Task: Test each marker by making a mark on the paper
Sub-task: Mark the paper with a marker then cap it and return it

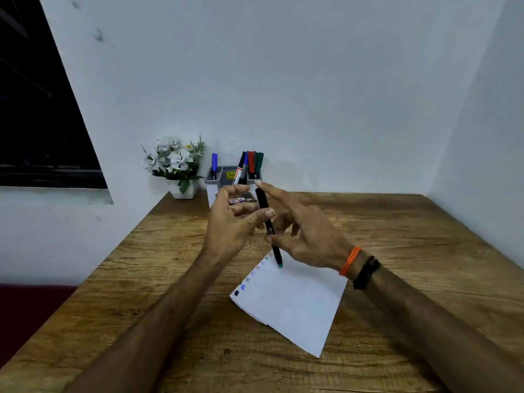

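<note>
A black marker (263, 205) with a green end is held upright and tilted over the white paper (292, 304); its green end hovers just above the sheet's far corner. My left hand (229, 225) pinches the marker's middle between thumb and fingers. My right hand (306, 236) holds the barrel lower down with the thumb, its index finger stretched out to the marker's top end. Several small coloured marks run along the paper's left edge. A grey holder (224, 177) at the wall has one blue marker (214, 163) on its left side and several markers (252, 163) on its right.
A white pot of artificial flowers (175, 165) stands left of the holder. A small labelled box (241, 199) shows behind my left hand. The wooden table (397, 251) meets walls at the back and right; its left edge drops off beside a dark window.
</note>
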Motion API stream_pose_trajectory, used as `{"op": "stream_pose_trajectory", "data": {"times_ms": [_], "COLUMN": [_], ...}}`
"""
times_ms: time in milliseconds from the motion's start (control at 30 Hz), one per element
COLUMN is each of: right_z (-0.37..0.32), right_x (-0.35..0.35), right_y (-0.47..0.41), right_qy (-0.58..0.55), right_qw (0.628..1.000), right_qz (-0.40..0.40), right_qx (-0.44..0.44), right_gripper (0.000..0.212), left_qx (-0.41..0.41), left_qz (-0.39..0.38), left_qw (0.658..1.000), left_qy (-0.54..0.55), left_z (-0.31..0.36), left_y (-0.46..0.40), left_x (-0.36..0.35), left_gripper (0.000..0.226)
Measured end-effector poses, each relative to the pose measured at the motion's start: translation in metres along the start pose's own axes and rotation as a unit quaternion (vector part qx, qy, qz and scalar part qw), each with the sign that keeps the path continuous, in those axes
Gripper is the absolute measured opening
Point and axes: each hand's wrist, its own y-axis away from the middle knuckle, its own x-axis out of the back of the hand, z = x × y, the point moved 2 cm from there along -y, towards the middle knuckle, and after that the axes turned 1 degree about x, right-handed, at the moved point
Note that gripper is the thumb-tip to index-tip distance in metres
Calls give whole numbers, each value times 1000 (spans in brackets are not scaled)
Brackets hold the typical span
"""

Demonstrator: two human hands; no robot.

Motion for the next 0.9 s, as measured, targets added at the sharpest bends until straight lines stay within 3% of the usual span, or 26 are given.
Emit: {"op": "stream_pose_trajectory", "data": {"times_ms": [233,400,567,700,767,900], "right_z": [0,9,31,44,52,69], "right_x": [2,7,7,6,5,4], "right_y": [0,-11,-47,-79,-94,-120], "right_qy": [-55,-58,-70,-51,-34,-10], "right_qw": [998,997,993,990,988,984], "right_qz": [14,47,73,109,130,155], "right_qx": [-7,-29,-64,-77,-79,-87], "right_gripper": [92,91,92,92,93,95], "left_qx": [-1,5,27,43,46,43], "left_qz": [-4,-3,-22,-65,-80,-76], "left_qw": [1000,983,890,821,801,795], "left_qy": [-21,-184,-454,-566,-591,-600], "left_z": [-4,-19,-48,-68,-73,-77], "left_y": [-3,-10,-20,-28,-29,-31], "left_x": [0,20,42,48,47,47], "left_gripper": [71,66,62,72,72,73]}}
